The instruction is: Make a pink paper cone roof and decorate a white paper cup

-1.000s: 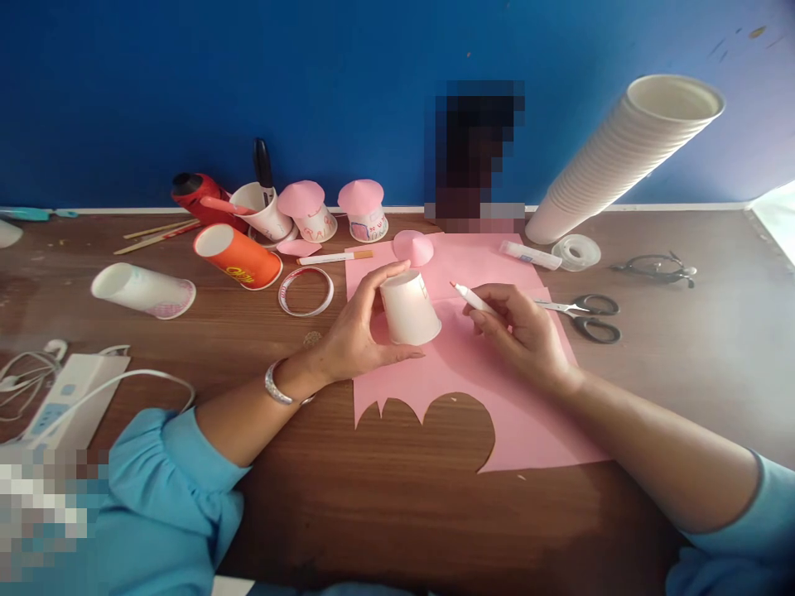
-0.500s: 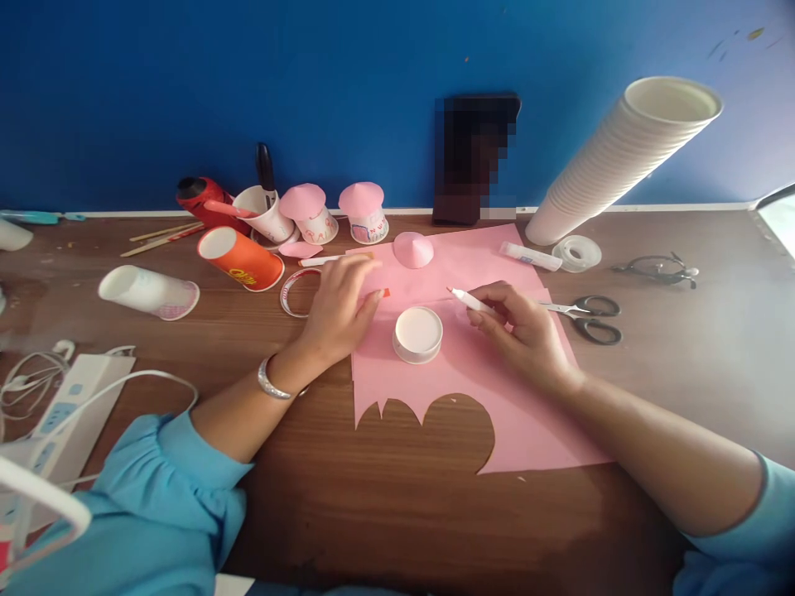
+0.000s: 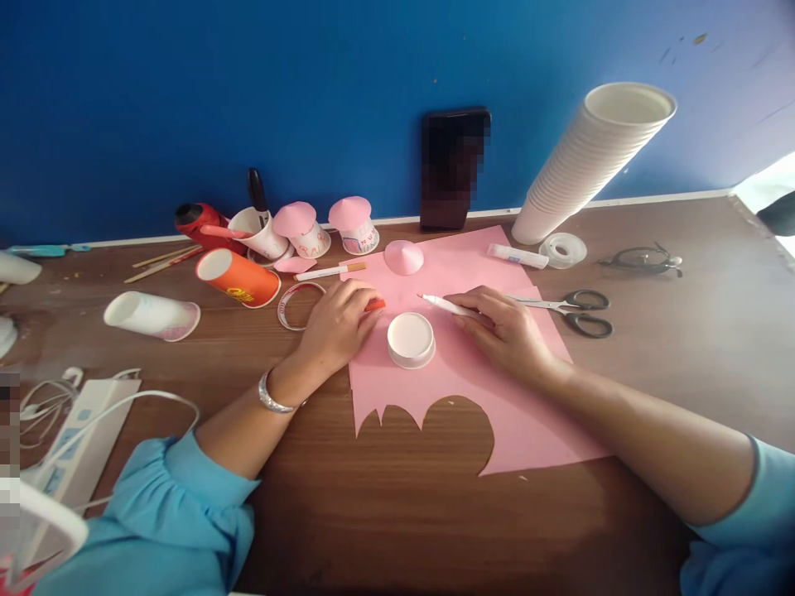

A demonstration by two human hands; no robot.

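Marker (image 3: 444,305): slim white barrel, reddish tip bare and aimed left; rear end hidden in the right hand. Location: over the sheet, right of centre, beyond the cup.
Cap (image 3: 375,305): small, orange-red, mostly covered by fingers; visible end faces the marker tip, apart from it.
Right hand (image 3: 506,327): thumb and fingers grasping the marker.
Left hand (image 3: 341,324): fingers bent, pinching the cap at the sheet's left side.
Cup (image 3: 411,339): plain white, upside down, base up; on the sheet between the hands, touching neither.
Sheet (image 3: 527,430): pink; near edge scalloped by curved cuts.
Cone (image 3: 404,257): pink, point up, on the sheet beyond the cup.
Right side: scissors (image 3: 584,313), blades partly behind the right hand; tape roll (image 3: 577,252) farther off.
Left side: tape ring (image 3: 282,308), near the left hand; orange cup (image 3: 239,279) behind it.
Back: two roofed cups (image 3: 354,223); phone (image 3: 447,174) against the blue wall (image 3: 310,83); tall cup stack (image 3: 577,170), right.
Obstruction: cup directly between the forearms, nearer than the marker tip.
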